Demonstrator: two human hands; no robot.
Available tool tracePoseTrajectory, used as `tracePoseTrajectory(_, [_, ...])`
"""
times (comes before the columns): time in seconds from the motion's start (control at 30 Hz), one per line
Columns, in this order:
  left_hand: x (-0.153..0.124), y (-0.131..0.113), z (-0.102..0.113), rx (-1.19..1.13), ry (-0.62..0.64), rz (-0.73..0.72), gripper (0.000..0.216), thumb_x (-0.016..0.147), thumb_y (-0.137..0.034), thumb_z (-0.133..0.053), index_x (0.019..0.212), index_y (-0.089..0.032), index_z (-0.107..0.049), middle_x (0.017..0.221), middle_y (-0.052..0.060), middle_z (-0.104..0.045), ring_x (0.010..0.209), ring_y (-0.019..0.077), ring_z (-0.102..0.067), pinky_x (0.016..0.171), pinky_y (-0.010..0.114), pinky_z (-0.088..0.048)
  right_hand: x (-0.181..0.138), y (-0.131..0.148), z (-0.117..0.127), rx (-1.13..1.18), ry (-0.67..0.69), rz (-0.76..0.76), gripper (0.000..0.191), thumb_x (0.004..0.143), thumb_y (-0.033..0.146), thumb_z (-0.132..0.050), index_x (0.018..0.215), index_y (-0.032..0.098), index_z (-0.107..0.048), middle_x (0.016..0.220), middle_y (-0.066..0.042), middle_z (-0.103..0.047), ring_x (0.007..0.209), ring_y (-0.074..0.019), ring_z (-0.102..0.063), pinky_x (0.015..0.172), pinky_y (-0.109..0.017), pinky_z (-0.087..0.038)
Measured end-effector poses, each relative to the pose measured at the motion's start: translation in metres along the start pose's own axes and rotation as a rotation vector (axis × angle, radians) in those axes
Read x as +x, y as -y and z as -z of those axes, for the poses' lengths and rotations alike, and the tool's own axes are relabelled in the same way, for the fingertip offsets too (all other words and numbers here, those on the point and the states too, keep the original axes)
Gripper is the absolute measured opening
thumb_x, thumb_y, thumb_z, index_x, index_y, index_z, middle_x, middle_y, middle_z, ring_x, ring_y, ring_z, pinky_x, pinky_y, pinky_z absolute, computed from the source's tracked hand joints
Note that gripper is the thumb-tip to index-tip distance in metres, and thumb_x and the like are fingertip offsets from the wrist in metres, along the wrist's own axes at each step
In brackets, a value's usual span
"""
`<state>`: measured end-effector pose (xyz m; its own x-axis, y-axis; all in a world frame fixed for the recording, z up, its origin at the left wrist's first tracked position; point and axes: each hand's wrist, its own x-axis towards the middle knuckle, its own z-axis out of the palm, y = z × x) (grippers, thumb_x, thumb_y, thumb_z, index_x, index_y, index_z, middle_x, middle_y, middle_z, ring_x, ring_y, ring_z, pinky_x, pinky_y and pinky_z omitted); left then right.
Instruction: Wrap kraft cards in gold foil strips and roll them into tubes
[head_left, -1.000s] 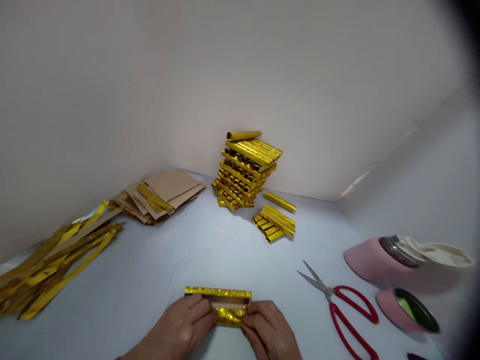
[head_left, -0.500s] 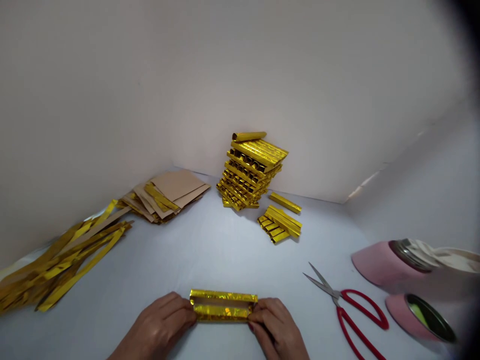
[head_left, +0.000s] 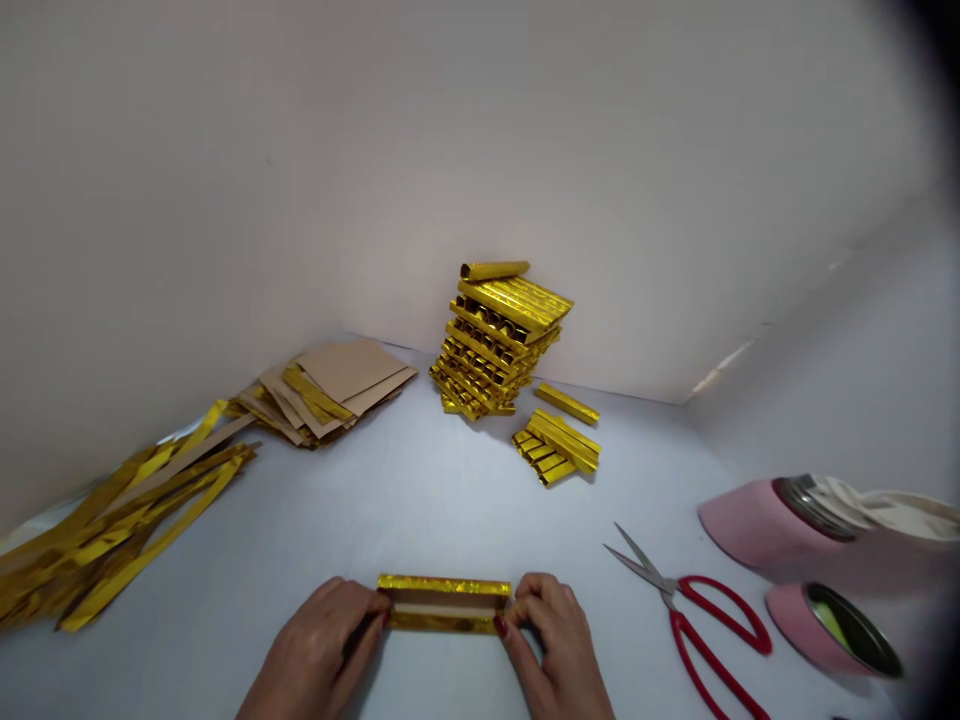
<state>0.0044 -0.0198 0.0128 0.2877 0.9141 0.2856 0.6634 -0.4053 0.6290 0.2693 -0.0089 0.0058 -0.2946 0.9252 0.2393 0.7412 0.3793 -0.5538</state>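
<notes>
A piece of gold foil paper [head_left: 444,584] with a brown inner side lies in front of me, its long edges folded up like a trough. My left hand [head_left: 319,645] pinches its left end between thumb and fingers. At the right end, my right hand [head_left: 551,640] grips it the same way, thumb at the near edge. Beyond, a tall stack of gold paper tubes [head_left: 499,345] stands against the wall. A smaller pile of flat-sided gold tubes [head_left: 556,448] and a single tube [head_left: 568,404] lie beside it.
Red-handled scissors [head_left: 667,590] lie partly open on the right. Past them are an open pink jar [head_left: 742,520] and a pink cup-like container [head_left: 795,620]. To the left are brown-backed paper sheets [head_left: 360,370] and loose gold strips [head_left: 142,540].
The near edge of the gold paper has folded further up, showing more of the brown inside. Both hands keep hold of the ends. The view has shifted slightly.
</notes>
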Motion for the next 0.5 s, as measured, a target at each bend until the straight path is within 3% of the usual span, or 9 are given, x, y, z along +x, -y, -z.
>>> tracePoseTrajectory(0.5, [0.0008,0.0024,-0.0067,0.026,0.052,0.015,0.014,0.097,-0.020,-0.038,0.091,-0.022,-0.051,0.080,0.004,-0.060,0.071,0.0208,-0.059,0.063,0.034,-0.049,-0.0006,-0.0077,-0.0056,-0.090,-0.101,0.006,0.013,0.088,0.021,-0.051,0.079,0.025,-0.058,0.100,-0.007,-0.059,0.091,-0.0241,-0.059,0.074,-0.037,-0.051])
